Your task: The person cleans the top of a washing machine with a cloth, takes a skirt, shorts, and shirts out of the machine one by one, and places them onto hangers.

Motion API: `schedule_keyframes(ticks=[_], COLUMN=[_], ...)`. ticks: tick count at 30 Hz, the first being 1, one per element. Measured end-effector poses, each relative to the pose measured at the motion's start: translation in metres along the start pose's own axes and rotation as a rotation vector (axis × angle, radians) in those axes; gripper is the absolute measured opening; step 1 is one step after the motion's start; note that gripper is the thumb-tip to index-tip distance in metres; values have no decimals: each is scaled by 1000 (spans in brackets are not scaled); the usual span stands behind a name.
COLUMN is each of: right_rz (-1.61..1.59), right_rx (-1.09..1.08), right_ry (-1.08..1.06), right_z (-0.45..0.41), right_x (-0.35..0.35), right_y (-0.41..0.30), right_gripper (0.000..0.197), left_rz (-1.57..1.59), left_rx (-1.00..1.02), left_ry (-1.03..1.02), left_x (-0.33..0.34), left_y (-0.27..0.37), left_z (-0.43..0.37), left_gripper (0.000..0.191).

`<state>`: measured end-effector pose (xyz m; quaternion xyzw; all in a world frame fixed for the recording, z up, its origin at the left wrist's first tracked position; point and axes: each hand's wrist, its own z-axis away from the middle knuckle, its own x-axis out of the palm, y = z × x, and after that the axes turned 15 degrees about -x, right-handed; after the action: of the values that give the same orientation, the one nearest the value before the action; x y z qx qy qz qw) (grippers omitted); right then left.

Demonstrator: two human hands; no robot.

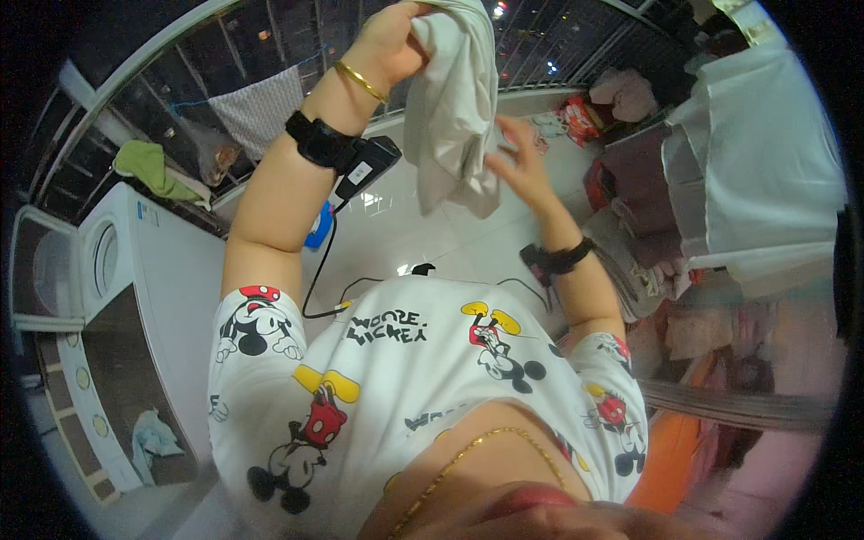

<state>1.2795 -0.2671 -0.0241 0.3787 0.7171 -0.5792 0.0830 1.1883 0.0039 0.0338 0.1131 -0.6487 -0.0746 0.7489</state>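
Observation:
My left hand (398, 44) is raised at the top of the view, its fingers closed on a bunched light grey-white cloth (452, 115). The cloth hangs down in folds in front of the tiled floor. To the right of it is my right hand (523, 165), slightly blurred, with its fingers spread beside the cloth's lower right edge. Whether the fingertips touch the fabric cannot be told. The cloth's upper end is cut off by the picture's top edge.
A front-loading washing machine (162, 250) with its door open stands at the left. Metal railings (229, 44) run behind, with a patterned towel (263, 108) and green cloth (143, 165). White fabric (763, 155) hangs at the right. A blue object (318, 229) lies beyond my left arm.

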Motion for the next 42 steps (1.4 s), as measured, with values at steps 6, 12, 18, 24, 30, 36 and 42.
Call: schedule_keyframes(ticks=[6,12,18,24,30,36,42], right_rz=[-299,-843,-1038,-1075,-1267,-1026,252], right_rx=[427,449,357,377,148,29,694], right_ry=[-9,397,322,385,494,704,74], right_z=[38,-11,-69,-116,-145,-103,-31], right_x=[-9,-80,-83,-61,-85,-206,-183], right_y=[37,-10,-28,-34,-46,41,35], right_gripper=[30,42,35,33,34,39,37], left_rz=[-239,-1015,-2007,-1559,-1694,-1078,-1139], left_rx=[116,247,256,-501,-41,-49,165], left_ry=[164,607,618,-113,83,305,288], left_x=[-2,-91,-140,-79,-71,-87,-53], left_y=[-13,21,-3,-72,-138,-135,-89], left_z=[-24,-3,25,50,43,-3,-35], left_gripper=[19,61,63,52,52,39,16])
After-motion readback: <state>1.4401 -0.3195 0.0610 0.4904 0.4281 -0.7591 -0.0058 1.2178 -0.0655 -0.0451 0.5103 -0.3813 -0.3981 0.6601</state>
